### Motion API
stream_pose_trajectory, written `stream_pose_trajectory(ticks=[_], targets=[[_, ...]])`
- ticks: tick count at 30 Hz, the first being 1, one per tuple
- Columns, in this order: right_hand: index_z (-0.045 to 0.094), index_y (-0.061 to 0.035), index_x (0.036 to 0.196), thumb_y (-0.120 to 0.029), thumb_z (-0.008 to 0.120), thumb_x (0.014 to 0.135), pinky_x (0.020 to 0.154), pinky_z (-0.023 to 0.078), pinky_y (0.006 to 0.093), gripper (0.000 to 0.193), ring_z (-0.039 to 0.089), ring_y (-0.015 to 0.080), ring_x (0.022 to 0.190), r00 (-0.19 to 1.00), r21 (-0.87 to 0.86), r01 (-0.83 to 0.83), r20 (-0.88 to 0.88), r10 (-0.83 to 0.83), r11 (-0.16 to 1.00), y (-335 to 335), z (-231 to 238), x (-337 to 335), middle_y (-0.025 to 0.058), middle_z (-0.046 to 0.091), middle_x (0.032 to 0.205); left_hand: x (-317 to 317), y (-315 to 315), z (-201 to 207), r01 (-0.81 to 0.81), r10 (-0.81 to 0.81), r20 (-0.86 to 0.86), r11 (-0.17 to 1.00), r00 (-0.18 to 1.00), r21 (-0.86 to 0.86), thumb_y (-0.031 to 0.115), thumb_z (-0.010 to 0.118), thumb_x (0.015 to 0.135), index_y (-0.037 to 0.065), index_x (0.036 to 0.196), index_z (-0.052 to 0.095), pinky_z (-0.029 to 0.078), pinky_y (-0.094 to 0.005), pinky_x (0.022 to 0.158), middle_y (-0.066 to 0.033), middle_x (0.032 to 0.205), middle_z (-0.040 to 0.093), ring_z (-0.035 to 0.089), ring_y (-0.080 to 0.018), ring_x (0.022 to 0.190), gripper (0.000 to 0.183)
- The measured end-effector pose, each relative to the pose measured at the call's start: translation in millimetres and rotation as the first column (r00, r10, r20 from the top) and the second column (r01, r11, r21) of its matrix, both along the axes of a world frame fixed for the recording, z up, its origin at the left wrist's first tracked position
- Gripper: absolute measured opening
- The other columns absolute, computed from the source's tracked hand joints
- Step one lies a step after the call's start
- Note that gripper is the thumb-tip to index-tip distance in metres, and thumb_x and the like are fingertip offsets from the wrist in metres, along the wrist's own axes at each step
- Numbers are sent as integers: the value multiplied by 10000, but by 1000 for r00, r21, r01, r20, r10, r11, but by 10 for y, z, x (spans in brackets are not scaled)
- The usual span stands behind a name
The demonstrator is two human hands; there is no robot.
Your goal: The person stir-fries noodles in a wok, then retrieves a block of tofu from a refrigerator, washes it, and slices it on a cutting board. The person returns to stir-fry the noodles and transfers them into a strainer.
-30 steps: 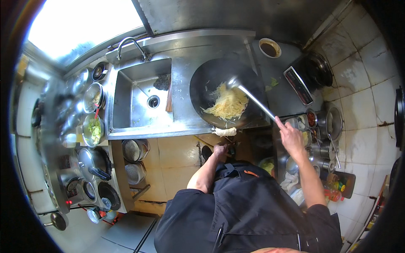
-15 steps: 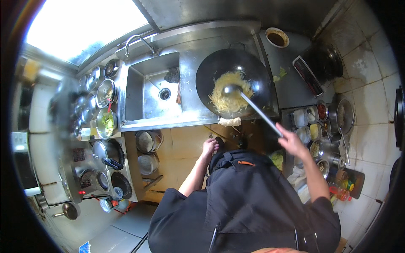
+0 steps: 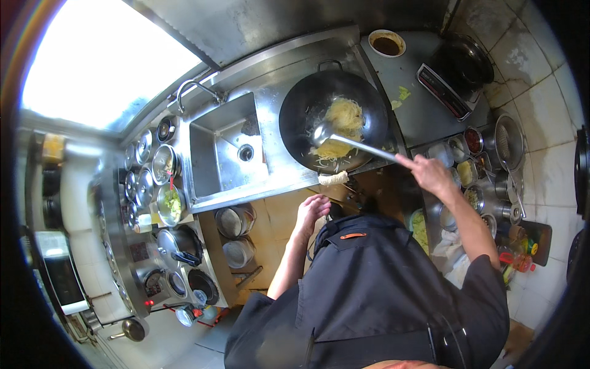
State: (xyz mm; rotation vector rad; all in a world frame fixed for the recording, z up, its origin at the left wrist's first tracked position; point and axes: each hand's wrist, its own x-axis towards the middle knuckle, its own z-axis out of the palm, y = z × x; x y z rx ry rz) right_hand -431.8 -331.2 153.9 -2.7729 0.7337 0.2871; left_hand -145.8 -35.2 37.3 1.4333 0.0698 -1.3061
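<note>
A large black wok (image 3: 295,132) stands on the steel counter, its near handle (image 3: 333,179) wrapped in pale cloth. Pale yellow strands of food (image 3: 345,118) lie in it, heaped toward the far side, with some near the close rim. My right hand (image 3: 430,174) grips the end of a long-handled metal ladle (image 3: 362,146), whose bowl rests among the strands left of the wok's middle. Below the wrapped handle, my left hand (image 3: 313,212) hangs with its fingers loosely stretched out. It holds nothing and does not touch the wok.
Left of the wok is a steel sink (image 3: 221,184) with a curved tap (image 3: 200,92). Bowls, lids and a pot (image 3: 179,245) crowd the left counter. At right are an induction cooker (image 3: 444,92), a bowl of dark sauce (image 3: 387,44) and several seasoning containers (image 3: 472,141).
The ladle has shifted left and nearer in the wok, and the strands have been pushed into a far heap. My left hand has opened from a curled shape. The whole view has turned slightly.
</note>
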Motion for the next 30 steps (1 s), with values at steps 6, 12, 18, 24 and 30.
stream_pose_trajectory(ticks=[6,12,18,24,30], targets=[[321,-207,1662,-59,565,1009,464,520,343,713,564,172,505,888,364,348,169,-428,864,258,247,-159,108,618,784,25,-506,192,-170,133,-313,981,940,-93,352,568,1076,-87,1425,496,530,-463,1094,-254,1400,609,639,-331,1269,565],[342,-144,1655,-80,593,953,603,537,375,748,639,221,608,902,705,342,-62,-427,621,583,481,-286,149,640,767,62,-1014,111,-301,252,-373,950,893,-79,331,554,1063,-41,1336,490,515,-511,1052,-237,1315,607,618,-370,1211,466],[317,-106,1647,-71,575,980,719,571,536,717,682,446,757,943,325,202,190,-273,924,658,298,-52,274,655,872,193,-1057,-581,-306,267,-532,952,804,16,47,562,844,19,1190,519,535,-545,934,-154,1116,623,630,-368,1052,350],[290,-80,1654,-40,520,1011,670,592,528,684,680,428,720,994,247,94,33,-106,964,617,352,-131,265,636,877,224,-1131,-678,-85,82,-25,983,996,-165,36,583,812,33,1088,522,553,-576,859,-160,1013,593,637,-353,945,283],[455,-87,1573,-72,617,948,738,526,456,646,683,391,803,886,580,158,275,-374,799,139,555,-134,302,657,961,-345,-739,538,-559,556,-93,829,826,-5,-2,588,831,-30,1112,606,591,-523,917,-172,1065,650,681,-345,1016,283]])
